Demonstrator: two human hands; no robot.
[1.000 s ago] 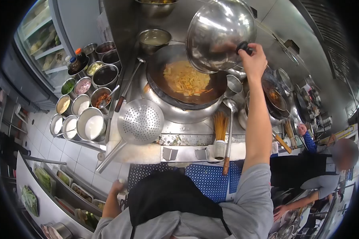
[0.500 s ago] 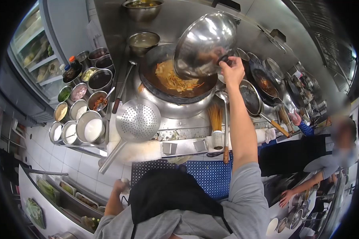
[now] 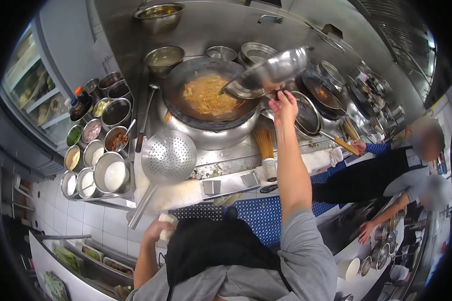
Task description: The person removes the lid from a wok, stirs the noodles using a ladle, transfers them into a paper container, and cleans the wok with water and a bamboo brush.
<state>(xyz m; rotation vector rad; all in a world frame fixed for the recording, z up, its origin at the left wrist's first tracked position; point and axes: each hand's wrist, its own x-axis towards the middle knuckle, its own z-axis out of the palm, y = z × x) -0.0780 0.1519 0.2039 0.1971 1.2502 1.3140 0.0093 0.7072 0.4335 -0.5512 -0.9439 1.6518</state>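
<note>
My right hand point(image 3: 285, 104) is closed on the knob of a shiny domed wok lid point(image 3: 266, 75), which is tipped on edge above the right side of a large wok point(image 3: 172, 98). In the wok, pale strips of food point(image 3: 212, 94) lie in a brownish liquid. At the lower left, beside my apron, my left hand point(image 3: 157, 229) grips a folded white cloth point(image 3: 168, 226). A perforated strainer point(image 3: 168, 156) rests on the towel-covered front edge of the stove, its metal handle pointing toward me.
Steel pots of seasonings and ingredients point(image 3: 110, 173) stand on the left. A ladle point(image 3: 145, 118) lies beside the wok, and a bamboo brush point(image 3: 264, 145) stands in front. Several more pans line the right. Two people point(image 3: 381, 165) stand on the right.
The lid has turned more edge-on and uncovered more of the wok. My left hand has come up and its cloth now shows. The camera view has shifted slightly.
</note>
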